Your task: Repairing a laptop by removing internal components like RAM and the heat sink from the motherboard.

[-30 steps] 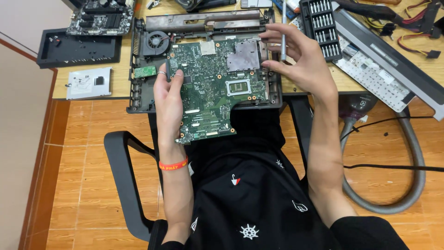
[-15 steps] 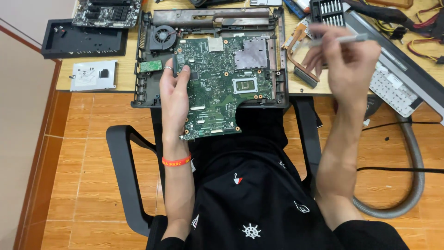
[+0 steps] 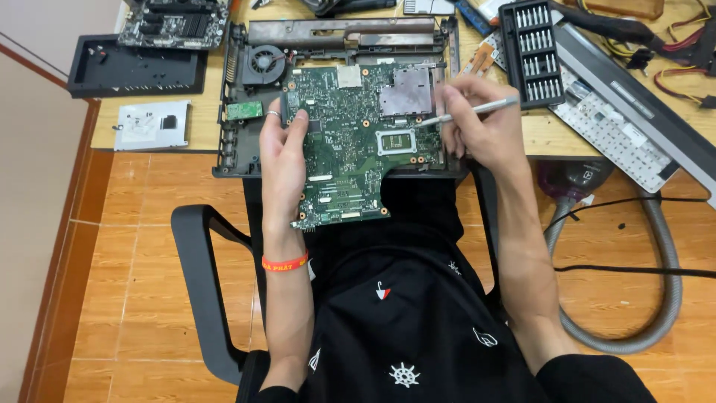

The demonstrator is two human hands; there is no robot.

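head view: left hand grips green circuit board, right hand holds silver tool.

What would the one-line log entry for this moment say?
left hand: holds circuit board by left edge | right hand: holds silver tool, tip at board | board over open laptop case
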